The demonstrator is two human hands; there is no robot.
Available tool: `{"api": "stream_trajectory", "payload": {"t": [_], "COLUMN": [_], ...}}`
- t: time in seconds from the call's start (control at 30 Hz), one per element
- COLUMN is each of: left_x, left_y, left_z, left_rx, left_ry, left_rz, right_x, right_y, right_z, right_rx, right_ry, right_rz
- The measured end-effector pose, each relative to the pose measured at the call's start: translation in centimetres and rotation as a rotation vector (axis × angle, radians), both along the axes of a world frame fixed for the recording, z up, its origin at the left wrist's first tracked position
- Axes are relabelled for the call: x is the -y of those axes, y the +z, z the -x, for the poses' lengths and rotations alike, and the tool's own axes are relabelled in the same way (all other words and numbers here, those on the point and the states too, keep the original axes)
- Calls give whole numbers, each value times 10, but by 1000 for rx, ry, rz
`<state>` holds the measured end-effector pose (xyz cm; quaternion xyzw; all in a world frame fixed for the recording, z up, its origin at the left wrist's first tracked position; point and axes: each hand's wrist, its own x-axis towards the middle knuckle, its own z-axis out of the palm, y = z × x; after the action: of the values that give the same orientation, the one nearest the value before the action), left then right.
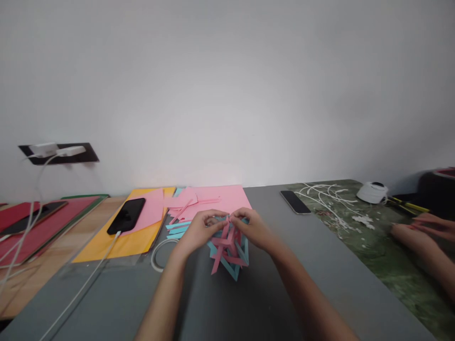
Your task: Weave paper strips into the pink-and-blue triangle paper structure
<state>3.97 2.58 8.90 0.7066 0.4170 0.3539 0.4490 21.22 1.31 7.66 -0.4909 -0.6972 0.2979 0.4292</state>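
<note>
A woven piece of pink and blue paper strips [229, 253] is held up just above the grey table [249, 303] in the middle of the view. My left hand [199, 230] pinches its upper left part, fingers closed on the strips. My right hand [250, 227] grips the upper right part the same way. The two hands nearly touch at the top of the weave. Behind them lie a pink paper sheet [220, 196] and loose blue strips [177, 229].
A black phone [127, 215] on a white cable rests on yellow paper [121, 241] to the left. Red sheets [39, 222] lie far left. A second phone [295, 201], white scraps [330, 199] and a white round device [372, 192] sit right. Another person's hands [423, 232] rest at the right edge.
</note>
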Motion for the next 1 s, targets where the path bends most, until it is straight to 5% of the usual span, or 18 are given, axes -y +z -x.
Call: {"api": "stream_trajectory", "payload": {"t": [1.0], "left_x": [-4], "left_y": [-5], "left_z": [2], "left_rx": [12], "left_ry": [-23], "left_rz": [-8], "right_x": [5], "right_y": [6], "right_z": [2], "right_rx": [18], "right_ry": [-35], "right_rz": [11]}}
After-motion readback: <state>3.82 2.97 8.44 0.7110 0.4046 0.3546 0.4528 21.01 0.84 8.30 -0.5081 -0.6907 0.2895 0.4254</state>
